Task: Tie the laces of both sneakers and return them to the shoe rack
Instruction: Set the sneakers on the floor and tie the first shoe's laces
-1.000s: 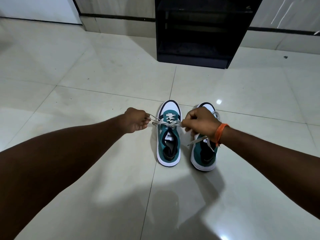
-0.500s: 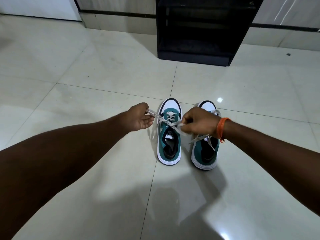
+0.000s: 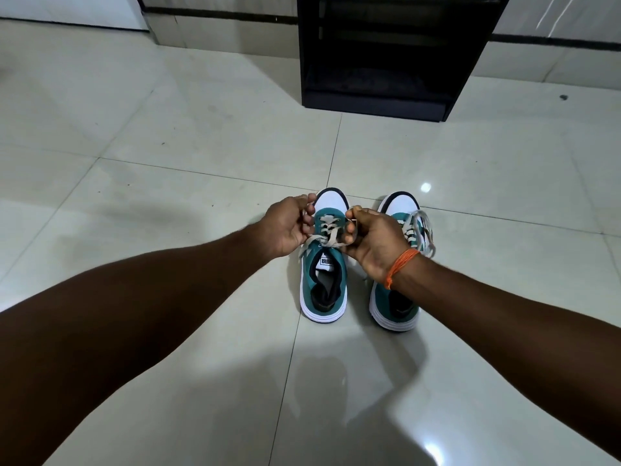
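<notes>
Two teal and white sneakers stand side by side on the floor, toes pointing away from me. Over the left sneaker [image 3: 324,284], my left hand [image 3: 285,227] pinches one end of its grey lace [image 3: 327,235] at the shoe's left edge. My right hand [image 3: 369,238], with an orange thread on the wrist, pinches the other end at the shoe's right edge. The lace crosses in a knot over the tongue. The right sneaker [image 3: 398,302] is partly hidden by my right wrist; its laces [image 3: 421,230] lie loose.
A black shoe rack [image 3: 386,55] stands on the floor straight ahead, beyond the sneakers, its shelves dark. The glossy white tiled floor [image 3: 168,146] spreads all around. A wall with a dark skirting band runs behind the rack.
Both hands have come closer together over the left sneaker, moving toward its toe. The lace, stretched sideways before, now lies slack across the tongue.
</notes>
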